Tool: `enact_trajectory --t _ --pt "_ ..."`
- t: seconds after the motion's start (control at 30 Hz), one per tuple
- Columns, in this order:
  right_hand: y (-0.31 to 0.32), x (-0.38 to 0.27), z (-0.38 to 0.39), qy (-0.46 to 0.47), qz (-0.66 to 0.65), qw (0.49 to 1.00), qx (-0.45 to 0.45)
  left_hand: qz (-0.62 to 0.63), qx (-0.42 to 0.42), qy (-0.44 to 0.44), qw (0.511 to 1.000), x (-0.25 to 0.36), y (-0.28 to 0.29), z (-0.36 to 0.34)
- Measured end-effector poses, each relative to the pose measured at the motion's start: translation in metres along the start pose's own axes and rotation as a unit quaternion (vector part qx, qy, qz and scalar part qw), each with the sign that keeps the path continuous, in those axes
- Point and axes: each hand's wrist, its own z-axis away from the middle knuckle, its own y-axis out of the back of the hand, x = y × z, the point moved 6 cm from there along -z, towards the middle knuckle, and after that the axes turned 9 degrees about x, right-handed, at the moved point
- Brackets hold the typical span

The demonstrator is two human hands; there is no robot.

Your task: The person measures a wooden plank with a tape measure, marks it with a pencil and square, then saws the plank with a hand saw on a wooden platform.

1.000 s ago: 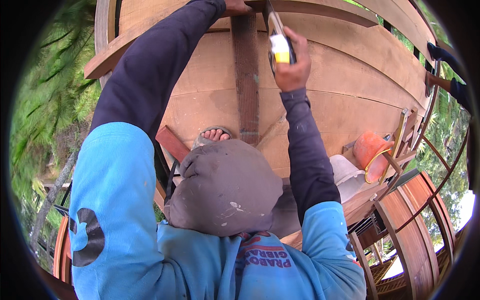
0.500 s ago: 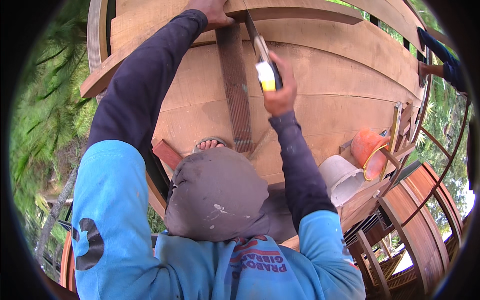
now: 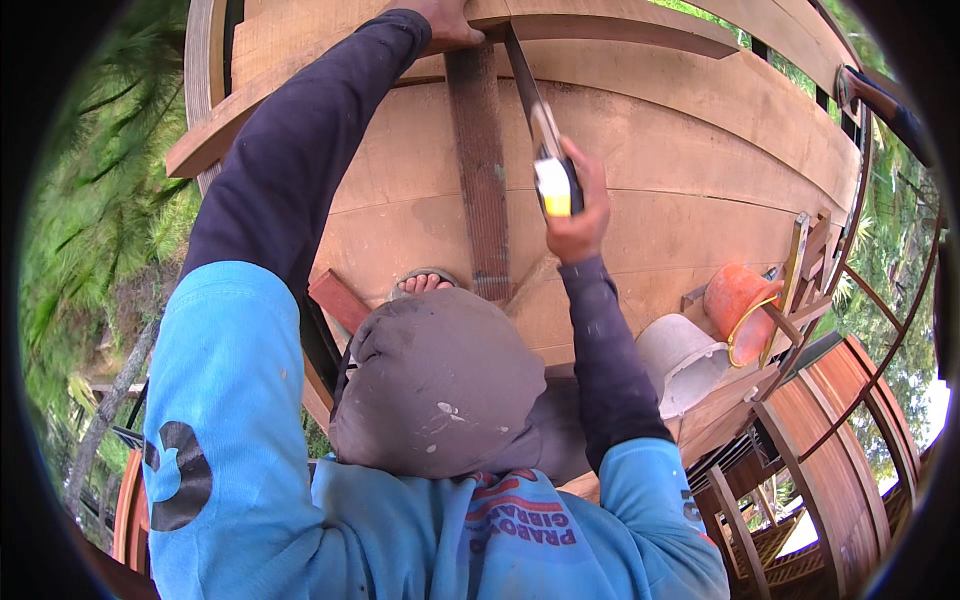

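Note:
My right hand [image 3: 582, 218] is wrapped round the handle of a handsaw [image 3: 522, 75], which has a white and yellow patch near the grip. The blade points away from me and its far part meets the near edge of a long wooden plank [image 3: 620, 30]. My left hand [image 3: 447, 20] grips that plank at the top of the view, just left of the blade, with the thumb along its near side. Part of this hand is cut off by the picture's edge. Under the plank, a dark grooved board [image 3: 480, 180] runs toward me.
Wide wooden boards [image 3: 390, 150] form the surface in front of me. At right stand an orange bucket [image 3: 735, 300], a whitish bucket [image 3: 675, 360] and several wood offcuts [image 3: 800, 270]. A reddish wood block [image 3: 338, 300] lies near my foot. Another person's foot [image 3: 850, 90] shows far right.
My right hand has drawn the saw back toward me, so more blade shows on the near side of the plank. My left hand keeps its hold. The other person's leg at far right has shifted.

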Motion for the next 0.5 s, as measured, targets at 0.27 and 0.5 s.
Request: enact_trajectory --t 0.27,0.5 --pt "0.008 -0.016 0.036 -0.023 -0.036 0.999 0.000 -0.007 -0.010 0.028 1.000 -0.006 0.004 0.009" --pt "0.025 0.010 0.045 -0.087 -0.070 0.994 0.017 0.000 0.017 0.013 1.000 0.002 -0.005 0.005"
